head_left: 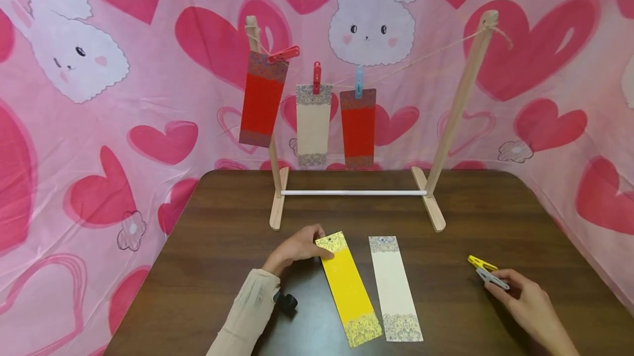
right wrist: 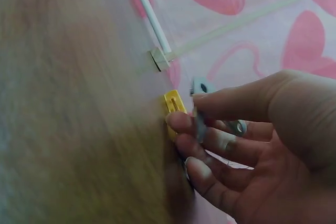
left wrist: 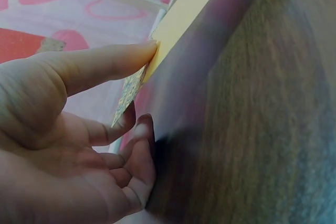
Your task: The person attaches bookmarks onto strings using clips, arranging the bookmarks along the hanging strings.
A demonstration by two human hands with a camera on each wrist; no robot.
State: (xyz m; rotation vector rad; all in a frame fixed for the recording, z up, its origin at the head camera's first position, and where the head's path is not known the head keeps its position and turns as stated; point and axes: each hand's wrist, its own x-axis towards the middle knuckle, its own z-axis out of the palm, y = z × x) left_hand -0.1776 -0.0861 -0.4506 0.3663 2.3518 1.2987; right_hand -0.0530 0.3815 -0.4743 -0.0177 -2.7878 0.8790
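My left hand (head_left: 300, 244) pinches the upper left corner of a yellow paper strip (head_left: 348, 290) with lace-patterned ends, thumb on top and fingers beneath. In the left wrist view that strip (left wrist: 184, 17) slants up from the thumb. A cream strip (head_left: 394, 284) with the same lace ends lies just to its right on the table. Off to the right, my right hand (head_left: 527, 295) pinches a grey clothespin (head_left: 492, 278) between thumb and fingers. Close behind it lies a yellow clothespin (head_left: 481, 263); in the right wrist view the grey clothespin (right wrist: 200, 109) partly overlaps the fingers.
A wooden stand (head_left: 458, 108) with a string (head_left: 421, 59) rises at the back. From the string hang a red strip (head_left: 262, 100), a cream strip (head_left: 313, 127) and another red strip (head_left: 359, 130), held by two red clothespins (head_left: 317, 77) and a blue one (head_left: 359, 82). A white rod (head_left: 354, 192) joins the feet.
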